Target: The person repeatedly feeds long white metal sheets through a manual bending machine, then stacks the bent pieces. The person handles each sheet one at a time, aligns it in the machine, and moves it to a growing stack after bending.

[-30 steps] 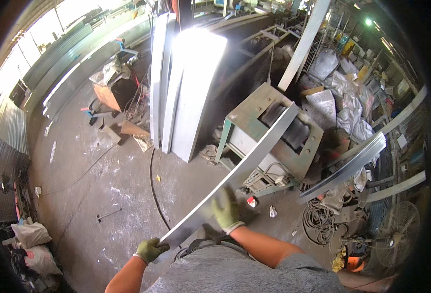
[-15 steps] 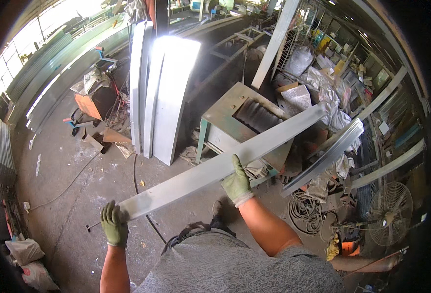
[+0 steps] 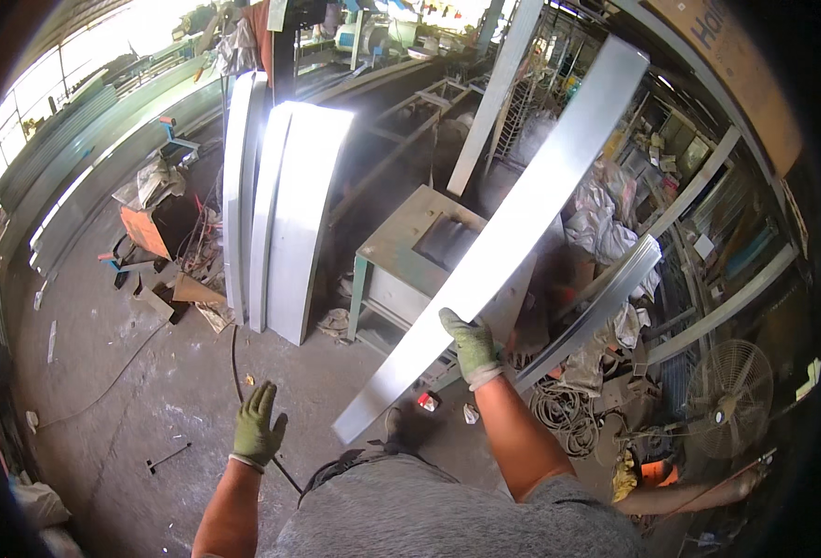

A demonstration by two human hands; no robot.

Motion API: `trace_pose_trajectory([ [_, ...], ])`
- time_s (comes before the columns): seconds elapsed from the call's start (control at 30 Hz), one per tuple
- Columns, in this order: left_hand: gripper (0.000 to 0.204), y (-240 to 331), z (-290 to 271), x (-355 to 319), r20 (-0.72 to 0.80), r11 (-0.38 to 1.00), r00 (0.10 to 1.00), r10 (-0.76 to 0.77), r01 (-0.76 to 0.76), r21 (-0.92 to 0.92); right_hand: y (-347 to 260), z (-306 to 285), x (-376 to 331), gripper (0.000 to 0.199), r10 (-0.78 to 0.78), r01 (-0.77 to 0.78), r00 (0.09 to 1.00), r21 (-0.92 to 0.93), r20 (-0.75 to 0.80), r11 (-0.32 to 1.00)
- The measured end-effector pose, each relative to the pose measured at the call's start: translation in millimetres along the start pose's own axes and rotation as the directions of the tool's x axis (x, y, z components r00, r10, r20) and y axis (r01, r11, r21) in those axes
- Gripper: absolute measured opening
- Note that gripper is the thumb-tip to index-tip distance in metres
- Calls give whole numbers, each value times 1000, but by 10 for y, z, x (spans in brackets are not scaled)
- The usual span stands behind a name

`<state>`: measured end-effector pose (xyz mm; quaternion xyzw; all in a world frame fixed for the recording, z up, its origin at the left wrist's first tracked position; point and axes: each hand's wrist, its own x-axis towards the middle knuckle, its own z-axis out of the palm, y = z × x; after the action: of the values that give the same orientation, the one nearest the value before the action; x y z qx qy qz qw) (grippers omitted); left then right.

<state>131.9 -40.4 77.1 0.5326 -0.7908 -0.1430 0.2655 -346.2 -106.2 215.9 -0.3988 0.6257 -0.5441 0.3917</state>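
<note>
My right hand (image 3: 471,344), in a green glove, grips the edge of a long grey metal strip (image 3: 522,223) that rises steeply from near my waist toward the upper right. My left hand (image 3: 260,426), also gloved in green, hangs free with its fingers spread, to the left of the strip's lower end and apart from it. Under the strip stands a green metal work table (image 3: 410,242).
Several tall metal sheets (image 3: 289,214) stand upright on the concrete floor at left of the table. A black cable (image 3: 236,372) runs across the floor. Long metal profiles (image 3: 606,307), a fan (image 3: 734,395) and coiled wire lie at right. Scrap lies around an orange box (image 3: 145,232).
My left hand has let go of the strip's lower end and dropped away. The strip's far end has swung up from nearly level to steeply tilted, held by my right hand alone.
</note>
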Motion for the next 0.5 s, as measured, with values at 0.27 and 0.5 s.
trace_pose_trajectory([
  [0.27,80,566,-1127,701,-464,978,864,194,-134,159,-673,330,-156,38,-101,167,981,-460,165,872],
  [0.5,88,631,-2077,544,-607,905,745,277,8,424,-446,692,-267,37,-295,537,843,-686,449,491],
])
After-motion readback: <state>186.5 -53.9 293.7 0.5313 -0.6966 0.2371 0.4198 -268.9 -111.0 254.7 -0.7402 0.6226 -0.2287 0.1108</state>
